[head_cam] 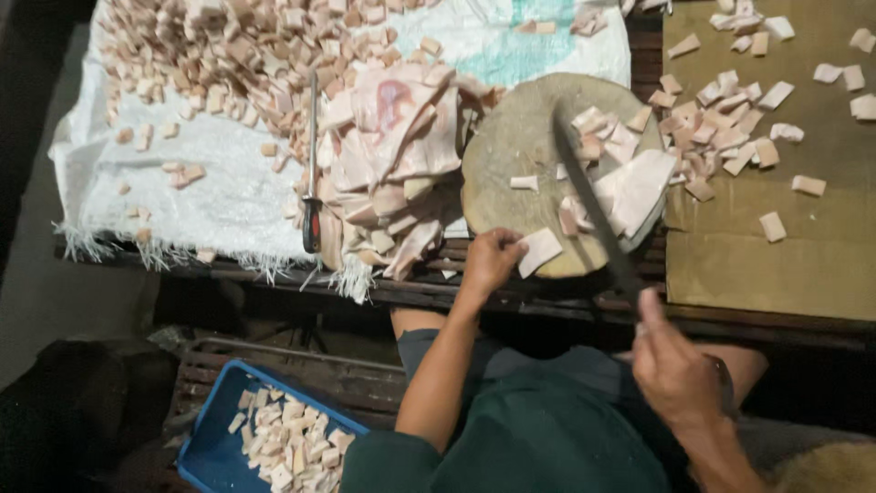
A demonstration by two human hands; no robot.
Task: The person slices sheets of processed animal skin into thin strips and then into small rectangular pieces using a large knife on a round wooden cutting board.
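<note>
Piece in hand: a pale, flat cut piece sits at the near edge of the round wooden chopping block, pinched at its left side by the left hand.
Left hand: fingers curled, gripping that piece.
Right hand: clenched round the handle of a long dark knife, blade slanting up across the block's right half.
On the block: a larger pale slab and small offcuts under and beside the blade.
Right of the block: brown cardboard strewn with cut pieces.
Left of the block: a heap of uncut slabs on a white woven sack, small cubes toward its far edge, and a sharpening steel lying beside the heap.
Below the bench: a blue crate partly filled with cut pieces.
</note>
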